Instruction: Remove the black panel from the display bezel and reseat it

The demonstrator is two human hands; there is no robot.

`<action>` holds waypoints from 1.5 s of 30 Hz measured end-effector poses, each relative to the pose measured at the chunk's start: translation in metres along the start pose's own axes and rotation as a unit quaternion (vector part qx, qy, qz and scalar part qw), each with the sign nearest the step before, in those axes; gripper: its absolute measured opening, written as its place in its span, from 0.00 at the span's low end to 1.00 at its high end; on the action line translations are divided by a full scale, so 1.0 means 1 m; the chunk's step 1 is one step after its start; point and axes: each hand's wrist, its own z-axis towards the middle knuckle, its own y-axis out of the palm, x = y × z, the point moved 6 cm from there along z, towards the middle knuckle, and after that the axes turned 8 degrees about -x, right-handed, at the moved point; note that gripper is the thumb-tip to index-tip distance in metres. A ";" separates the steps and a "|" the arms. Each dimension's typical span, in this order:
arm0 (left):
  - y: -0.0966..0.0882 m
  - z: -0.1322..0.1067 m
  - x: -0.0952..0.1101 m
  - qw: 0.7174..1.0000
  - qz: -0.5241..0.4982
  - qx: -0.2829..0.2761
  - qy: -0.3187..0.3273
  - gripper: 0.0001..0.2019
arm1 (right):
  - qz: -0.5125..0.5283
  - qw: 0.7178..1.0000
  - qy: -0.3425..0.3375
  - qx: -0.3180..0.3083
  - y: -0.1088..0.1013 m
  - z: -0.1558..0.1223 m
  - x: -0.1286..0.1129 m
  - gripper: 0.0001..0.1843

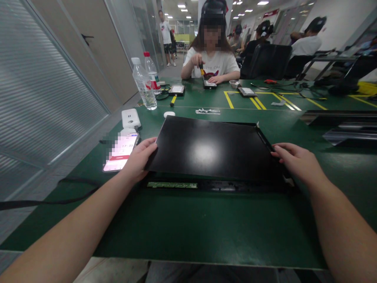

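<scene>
A dark, glossy LCD panel (182, 137) lies tilted over a black frame (244, 186), its left side raised. My left hand (141, 155) is closed on the panel's left edge, thumb on top and fingers underneath. On the other side, my right hand (294, 159) pinches the right edge of the black frame, close to the panel. Whether these right fingers also touch the panel, I cannot tell. Along the near side of the frame a green circuit board strip (172, 185) shows below the panel.
Left of the panel lie a lit phone (125, 151) and a white power bank (131, 118); two water bottles (144, 84) stand behind. Across the green table (206, 228) a person holds a screwdriver (201, 69) over a hard drive (210, 83). Dark shiny strips (350, 135) lie at right.
</scene>
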 end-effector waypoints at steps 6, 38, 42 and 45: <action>-0.002 0.001 -0.001 1.000 -0.006 0.004 -0.002 0.17 | -0.025 0.999 0.024 0.000 0.001 0.002 0.006 0.27; -0.021 0.003 0.010 0.981 0.156 0.054 0.098 0.11 | 0.029 0.999 0.038 -0.006 0.000 0.000 0.003 0.23; -0.025 0.009 0.010 0.939 0.318 0.034 0.127 0.13 | 0.034 0.999 0.039 0.005 0.000 0.004 0.007 0.22; -0.027 0.014 0.004 0.914 0.386 0.011 0.124 0.22 | 0.050 0.998 0.044 0.007 0.001 0.006 0.010 0.22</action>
